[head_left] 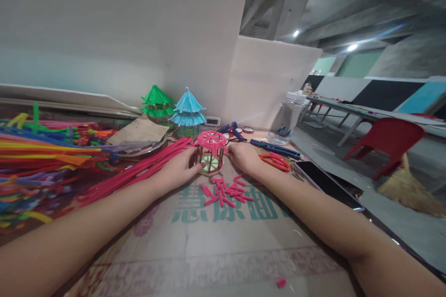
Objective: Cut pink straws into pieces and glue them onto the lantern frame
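A small pavilion model (211,153) with a pink spoked top, thin posts and a pale green floor stands on the table before me. My left hand (184,165) grips its lower left side, thumb on the base. On the other side, my right hand (242,155) is closed in a pinch close to the pink top; what lies in its fingertips is too small to make out. Short cut pink pipe cleaner pieces (226,191) are scattered in front of the model. Long pink pipe cleaners (139,169) lie beside and under my left forearm.
Behind stand a green model (156,101) and a blue model (188,109). Colourful pipe cleaners (45,162) heap at left. To the right are a glue gun (232,130), orange-handled scissors (275,162), a dark blue tool (275,148), a phone (325,183) and a clear jug (285,119).
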`<state>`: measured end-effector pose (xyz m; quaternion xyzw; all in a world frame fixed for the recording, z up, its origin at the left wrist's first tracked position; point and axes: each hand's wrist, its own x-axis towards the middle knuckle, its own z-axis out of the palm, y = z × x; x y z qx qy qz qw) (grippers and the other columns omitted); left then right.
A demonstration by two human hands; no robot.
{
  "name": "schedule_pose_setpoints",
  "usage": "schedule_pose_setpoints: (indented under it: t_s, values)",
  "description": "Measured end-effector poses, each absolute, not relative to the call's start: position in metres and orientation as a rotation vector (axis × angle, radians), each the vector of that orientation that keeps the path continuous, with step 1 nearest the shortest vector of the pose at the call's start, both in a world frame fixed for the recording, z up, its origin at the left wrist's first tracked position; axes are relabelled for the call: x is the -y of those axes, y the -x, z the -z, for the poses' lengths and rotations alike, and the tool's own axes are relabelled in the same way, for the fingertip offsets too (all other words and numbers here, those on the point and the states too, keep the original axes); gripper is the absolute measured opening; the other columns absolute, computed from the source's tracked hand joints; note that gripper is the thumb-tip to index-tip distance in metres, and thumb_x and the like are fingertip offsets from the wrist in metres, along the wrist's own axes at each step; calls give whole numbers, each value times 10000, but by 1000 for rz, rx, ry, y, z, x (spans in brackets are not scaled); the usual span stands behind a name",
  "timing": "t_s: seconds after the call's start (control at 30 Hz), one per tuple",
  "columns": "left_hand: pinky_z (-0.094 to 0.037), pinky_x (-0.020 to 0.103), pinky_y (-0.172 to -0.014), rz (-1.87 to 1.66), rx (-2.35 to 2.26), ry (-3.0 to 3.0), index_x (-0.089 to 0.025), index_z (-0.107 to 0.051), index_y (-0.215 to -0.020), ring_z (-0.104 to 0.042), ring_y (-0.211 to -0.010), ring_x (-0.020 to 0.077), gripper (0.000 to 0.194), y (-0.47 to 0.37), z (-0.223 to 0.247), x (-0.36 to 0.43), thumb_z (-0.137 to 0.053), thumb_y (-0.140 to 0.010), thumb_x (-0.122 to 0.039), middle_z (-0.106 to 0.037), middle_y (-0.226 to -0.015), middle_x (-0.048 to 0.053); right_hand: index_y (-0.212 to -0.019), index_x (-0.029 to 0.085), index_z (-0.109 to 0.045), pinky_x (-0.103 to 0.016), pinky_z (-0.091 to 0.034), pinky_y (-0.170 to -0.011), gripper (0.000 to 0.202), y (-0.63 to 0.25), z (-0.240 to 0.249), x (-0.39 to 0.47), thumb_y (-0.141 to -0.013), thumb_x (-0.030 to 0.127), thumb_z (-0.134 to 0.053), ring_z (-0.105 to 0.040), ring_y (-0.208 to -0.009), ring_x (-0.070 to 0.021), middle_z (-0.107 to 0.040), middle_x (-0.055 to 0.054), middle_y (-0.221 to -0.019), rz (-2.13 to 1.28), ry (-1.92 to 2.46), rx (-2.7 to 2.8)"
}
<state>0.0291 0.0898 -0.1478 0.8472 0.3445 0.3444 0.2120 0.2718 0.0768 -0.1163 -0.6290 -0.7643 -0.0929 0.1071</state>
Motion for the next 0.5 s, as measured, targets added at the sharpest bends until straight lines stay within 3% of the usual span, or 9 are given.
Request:
schedule_pose_setpoints:
  t_s: [0.17, 0.3, 0.4, 0.5]
  values:
    - [-523, 363, -800, -957, -973, -2367, -179, -618, -1073, -663, -879, 244, 244, -28, 148, -90, -586, -886, -332, -701, -998, 77, -935, 171, -645, -298, -487, -739, 144, -284, 109, -74, -949, 260, -533, -704, -821, -218, -757, -94, -896, 108, 1735, 2115]
    - [-525, 389, -895, -977, -925, -2353, -175, -607, -1130, -668, -1010, 265, 290, -27, 150, -90, -603, -876, -316, -696, -1110, 101, -1000, 192, -527, -247, -503, -608, 174, -293, 108, -55, -1013, 287, -381, -670, -648, -135, -742, -46, -877, -114, 1583, 1908]
    - [-526, 396, -926, -1002, -909, -2350, -177, -590, -1172, -667, -1056, 268, 328, -28, 148, -88, -608, -877, -321, -690, -1152, 106, -954, 213, -511, -265, -528, -585, 185, -293, 114, -31, -969, 397, -500, -647, -595, -132, -717, -16, -797, -423, 1256, 1594]
    - [-536, 395, -884, -1005, -962, -2393, -177, -599, -1128, -674, -992, 268, 298, -29, 144, -84, -602, -877, -338, -696, -1091, 100, -1025, 213, -570, -298, -569, -629, 258, -287, 118, -11, -902, 434, -620, -668, -628, -143, -720, -7, -779, -624, 1068, 1451]
